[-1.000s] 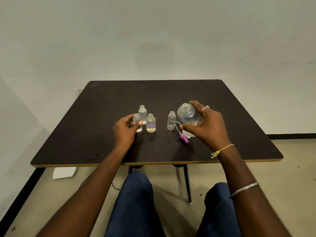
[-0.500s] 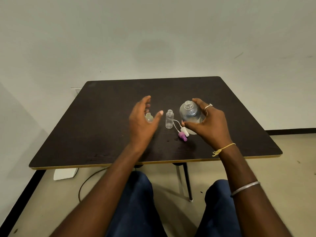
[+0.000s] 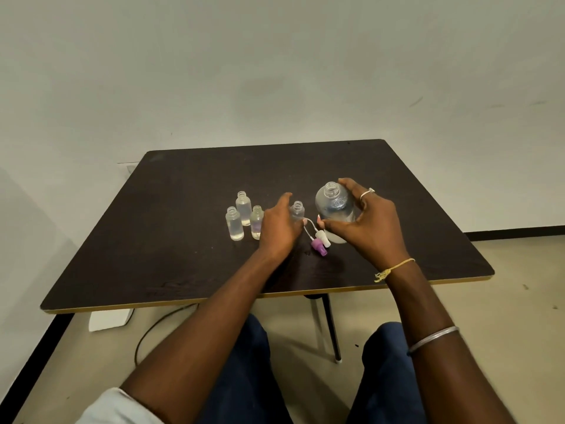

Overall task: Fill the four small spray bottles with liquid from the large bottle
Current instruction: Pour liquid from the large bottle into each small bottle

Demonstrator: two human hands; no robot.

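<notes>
My right hand (image 3: 363, 223) grips the large clear bottle (image 3: 332, 206), which stands uncapped on the dark table (image 3: 183, 255) with some liquid inside. My left hand (image 3: 279, 228) wraps around a small uncapped spray bottle (image 3: 297, 209) just left of the large one. Three more small open bottles stand in a cluster further left: a front one (image 3: 234, 224), a taller back one (image 3: 243, 208), and one with a purple tint (image 3: 256, 221), partly hidden by my left hand. All three hold clear liquid.
Two spray pump heads, one purple (image 3: 319, 246) and one white (image 3: 323, 239), lie with their tubes on the table between my hands. A cable (image 3: 153, 332) and a white box (image 3: 108, 319) lie on the floor under the table's left side.
My left hand let go of a small bottle in the left cluster, swung right and closed around the lone small bottle beside the large one. My right hand stayed on the large bottle.
</notes>
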